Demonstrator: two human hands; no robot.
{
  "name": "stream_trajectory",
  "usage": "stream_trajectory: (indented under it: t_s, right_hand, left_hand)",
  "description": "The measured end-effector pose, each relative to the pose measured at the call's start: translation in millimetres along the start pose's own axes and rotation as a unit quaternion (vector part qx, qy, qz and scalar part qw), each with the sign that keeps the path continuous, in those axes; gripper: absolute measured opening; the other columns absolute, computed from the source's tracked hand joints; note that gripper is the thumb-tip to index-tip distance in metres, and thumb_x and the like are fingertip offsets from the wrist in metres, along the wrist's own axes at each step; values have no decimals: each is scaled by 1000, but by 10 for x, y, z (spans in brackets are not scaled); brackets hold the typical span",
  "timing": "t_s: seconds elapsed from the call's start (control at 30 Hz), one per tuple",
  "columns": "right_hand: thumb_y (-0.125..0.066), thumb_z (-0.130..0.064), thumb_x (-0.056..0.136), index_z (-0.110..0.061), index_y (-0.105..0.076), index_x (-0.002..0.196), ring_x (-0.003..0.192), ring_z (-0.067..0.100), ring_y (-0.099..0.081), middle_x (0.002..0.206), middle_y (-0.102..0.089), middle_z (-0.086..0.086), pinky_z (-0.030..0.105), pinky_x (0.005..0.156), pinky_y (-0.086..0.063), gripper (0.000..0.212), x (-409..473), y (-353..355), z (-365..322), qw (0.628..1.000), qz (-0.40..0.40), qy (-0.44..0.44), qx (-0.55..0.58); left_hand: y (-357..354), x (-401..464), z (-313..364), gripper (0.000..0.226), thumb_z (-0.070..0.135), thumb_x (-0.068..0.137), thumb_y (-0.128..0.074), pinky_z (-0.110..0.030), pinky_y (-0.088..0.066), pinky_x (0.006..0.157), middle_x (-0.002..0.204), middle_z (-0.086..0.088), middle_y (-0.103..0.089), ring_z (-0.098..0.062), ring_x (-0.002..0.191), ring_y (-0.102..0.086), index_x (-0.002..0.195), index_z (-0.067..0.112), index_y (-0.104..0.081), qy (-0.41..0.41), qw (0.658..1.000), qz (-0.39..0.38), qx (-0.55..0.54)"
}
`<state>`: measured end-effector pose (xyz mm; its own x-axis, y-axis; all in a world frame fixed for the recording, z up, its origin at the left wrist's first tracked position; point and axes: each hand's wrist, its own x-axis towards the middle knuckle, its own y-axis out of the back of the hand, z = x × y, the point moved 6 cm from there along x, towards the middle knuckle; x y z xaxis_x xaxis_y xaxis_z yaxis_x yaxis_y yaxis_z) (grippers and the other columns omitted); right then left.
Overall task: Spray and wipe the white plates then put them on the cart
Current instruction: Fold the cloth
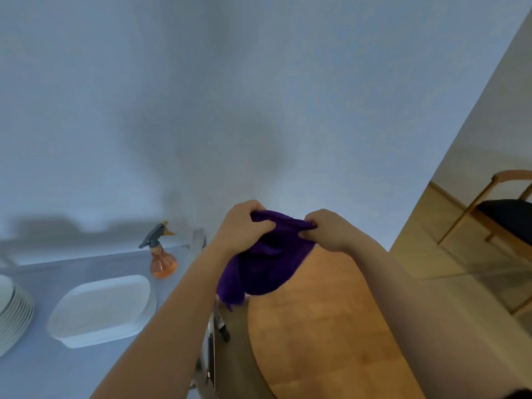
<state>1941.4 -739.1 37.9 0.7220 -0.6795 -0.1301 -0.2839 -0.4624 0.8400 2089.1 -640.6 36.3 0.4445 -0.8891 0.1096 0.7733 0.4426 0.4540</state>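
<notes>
A purple cloth (267,266) hangs in the air between my hands, above the gap between table and cart. My left hand (244,226) grips its upper left edge and my right hand (331,230) pinches its upper right edge. A stack of white rectangular plates (103,309) lies on the grey table at the left. Round white plates (11,309) are stacked at the far left edge. An orange spray bottle (161,254) with a grey trigger stands behind the rectangular plates, near the wall. The cart's rounded wooden top (322,326) is below my right forearm.
The grey table (43,367) runs along the white wall. A metal frame (211,335) shows between table and cart. At the right stands a wooden chair (501,214) with a dark seat on a light wood floor.
</notes>
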Motion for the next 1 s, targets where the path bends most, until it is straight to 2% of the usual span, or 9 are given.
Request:
stream_trajectory:
  t_s: [0.13,0.23,0.3,0.4,0.47,0.53,0.63,0.77,1.0]
  right_hand:
    - [-56,-21,88,-14,-57,74,65,9,-51,73,-57,-5,20,55,-36,16,-11,304,-96,987,127,23,91]
    - [-57,-18,86,-16,-64,76,70,6,-54,74,-61,-6,19,56,-39,12,-27,537,-207,969,215,48,111]
    - [-60,-16,83,-14,-66,75,69,9,-57,72,-64,-4,21,56,-41,11,-11,612,-257,964,217,52,142]
    - [-66,-15,77,-9,-65,69,62,11,-56,64,-61,-4,20,54,-41,10,22,647,-258,971,188,42,141]
    - [-69,-14,75,-5,-63,67,57,12,-52,60,-57,-2,21,52,-39,13,25,682,-176,969,190,26,157]
    - [-71,-14,74,-3,-63,68,54,12,-49,59,-55,-1,21,48,-37,15,8,737,-55,959,206,5,197]
    - [-72,-9,72,-2,-61,68,53,12,-48,60,-54,1,21,46,-36,14,-11,812,118,941,221,-28,254]
    - [-68,-3,73,-9,-57,63,59,15,-49,64,-55,4,24,50,-38,16,-49,880,399,900,251,-87,345]
    - [-65,-5,77,-5,-49,74,60,18,-44,72,-49,10,28,51,-35,16,38,586,579,912,160,-189,326]
  left_hand:
    - [143,20,-84,7,21,85,-67,-15,-38,67,86,10,-59,-5,77,-54,88,24,-61,-43,985,-32,165]
    - [241,8,-271,17,10,90,-53,-23,-37,74,94,-2,-59,-14,84,-53,102,11,-65,-54,966,2,253]
    - [285,-5,-404,21,8,91,-47,-30,-44,76,94,-7,-64,-20,86,-58,102,9,-65,-23,963,29,267]
    - [267,43,-533,19,16,94,-48,-30,-46,73,93,-7,-68,-20,83,-60,97,10,-65,34,968,63,240]
    - [251,74,-644,25,31,96,-48,-39,-51,76,92,-8,-68,-23,84,-64,93,10,-61,121,982,88,112]
    - [140,68,-763,39,45,97,-42,-44,-51,76,87,-9,-64,-26,82,-63,92,9,-57,212,974,81,-27]
    - [87,107,-758,39,41,98,-41,-34,-38,61,66,-3,-46,-18,61,-46,73,12,-47,198,975,101,-22]
    - [182,122,-816,20,21,98,-48,-36,-42,71,79,-6,-58,-22,74,-53,89,7,-60,172,978,120,14]
    - [74,139,-718,30,28,95,-51,-27,-39,56,67,-9,-50,-21,61,-49,73,8,-52,228,972,47,-26]
